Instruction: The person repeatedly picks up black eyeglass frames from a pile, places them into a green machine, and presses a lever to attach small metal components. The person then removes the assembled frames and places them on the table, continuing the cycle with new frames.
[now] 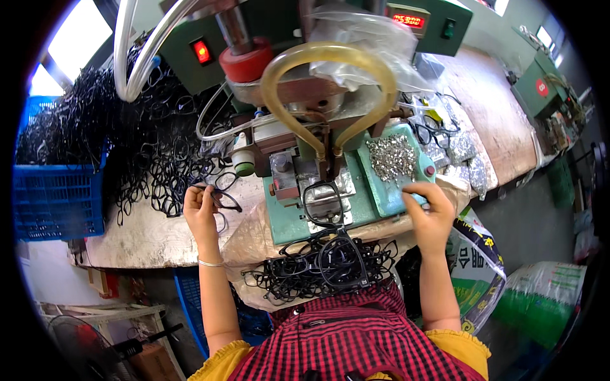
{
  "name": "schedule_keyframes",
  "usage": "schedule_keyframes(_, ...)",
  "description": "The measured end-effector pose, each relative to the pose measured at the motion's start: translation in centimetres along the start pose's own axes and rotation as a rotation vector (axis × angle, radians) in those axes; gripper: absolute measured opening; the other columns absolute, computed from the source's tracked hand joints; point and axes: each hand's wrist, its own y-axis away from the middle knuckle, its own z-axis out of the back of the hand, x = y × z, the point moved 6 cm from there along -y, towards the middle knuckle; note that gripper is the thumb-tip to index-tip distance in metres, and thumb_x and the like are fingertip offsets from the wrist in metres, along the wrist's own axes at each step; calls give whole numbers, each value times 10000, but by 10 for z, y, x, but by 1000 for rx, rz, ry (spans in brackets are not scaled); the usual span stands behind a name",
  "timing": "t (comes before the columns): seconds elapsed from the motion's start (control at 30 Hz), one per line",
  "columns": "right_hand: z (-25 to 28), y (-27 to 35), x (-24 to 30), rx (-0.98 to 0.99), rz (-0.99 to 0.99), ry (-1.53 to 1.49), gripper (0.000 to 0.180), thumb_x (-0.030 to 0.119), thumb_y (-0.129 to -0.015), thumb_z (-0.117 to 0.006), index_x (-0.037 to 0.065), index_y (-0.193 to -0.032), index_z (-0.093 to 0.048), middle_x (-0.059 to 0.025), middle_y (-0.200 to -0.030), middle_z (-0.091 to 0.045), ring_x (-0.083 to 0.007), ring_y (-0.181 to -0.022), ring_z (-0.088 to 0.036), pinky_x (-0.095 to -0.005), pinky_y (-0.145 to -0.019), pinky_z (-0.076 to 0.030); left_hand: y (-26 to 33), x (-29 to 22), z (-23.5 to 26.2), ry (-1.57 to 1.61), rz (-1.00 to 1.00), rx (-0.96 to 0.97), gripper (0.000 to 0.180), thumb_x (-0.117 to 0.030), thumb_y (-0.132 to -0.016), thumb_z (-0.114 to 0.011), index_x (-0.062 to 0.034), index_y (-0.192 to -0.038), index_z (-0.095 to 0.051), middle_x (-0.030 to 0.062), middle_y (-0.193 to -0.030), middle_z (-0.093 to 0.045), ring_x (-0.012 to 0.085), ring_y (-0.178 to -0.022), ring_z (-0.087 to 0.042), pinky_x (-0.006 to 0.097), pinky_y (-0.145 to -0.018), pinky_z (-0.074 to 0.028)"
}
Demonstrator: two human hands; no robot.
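- Fingers (204, 198) of the left hand (200, 213) pinch a black eyeglass frame (223, 199) by one rim, lifted just clear of the surface (146, 238), so it hangs free beside the pile.
- That frame lies with its long axis running roughly left to right, the free lens opening pointing toward the green machine (330, 197).
- Right hand (430, 213) sits at the near corner of the teal tray (387, 190), fingers curled narrow at its edge; whether they grip a small metal part (392, 157) cannot be told.
- Another black frame (323, 202) lies flat on the machine's bed under the head, its long axis across the bed.
- Loose frames (318, 267) heap in the lap, within easy reach of both hands.
- Blue crate (57, 200) stands well to the left, with more black frames (152, 146) spread beside it.
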Motion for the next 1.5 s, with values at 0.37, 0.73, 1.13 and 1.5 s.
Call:
schedule_keyframes(0.37, -94, -26, 49, 77, -1, -535, 361, 21, -835, -734, -24, -1166, -595, -68, -937, -699, -145, -909, -673, -281, -859, -514, 40, 5, -32, 307, -5, -48, 71, -153, -1030, -596, -100, -1046, -551, 24, -928, -604, 148, -793, -632, 269, -685, -507)
schedule_keyframes(0.73, -92, -11, 86, 233, -111, -720, 518, 14, -869, -696, -39, -1344, -495, -133, -1111, -722, -162, -1070, -655, -304, -980, -463, 122, -185, -84, 255, -979, 289, 147, -171, -1038, -556, -77, -1134, -615, 167, -1084, -691, 266, -916, -667, 425, -820, -579)
schedule_keyframes(1.13, 7, -35, -80, -179, -172, -101, 334, 56, -840, -712, 73, -1173, -687, -164, -1243, -667, -276, -1160, -628, -392, -1018, -472, 133, -164, -161, -261, -1095, 767, 227, -133, -736, -816, -132, -962, -787, 52, -1020, -758, 255, -825, -676, 504, -897, -535)
schedule_keyframes(1.5, -1, -27, -80, -44, 136, 726, 115, 113, -755, -793, 43, -823, -731, -252, -1293, -637, -415, -1352, -489, -479, -1141, -370, 165, -142, -134, -326, -930, 595, 456, -119, -743, -830, -89, -1182, -708, 113, -1251, -702, 307, -1181, -662, 495, -1034, -502)
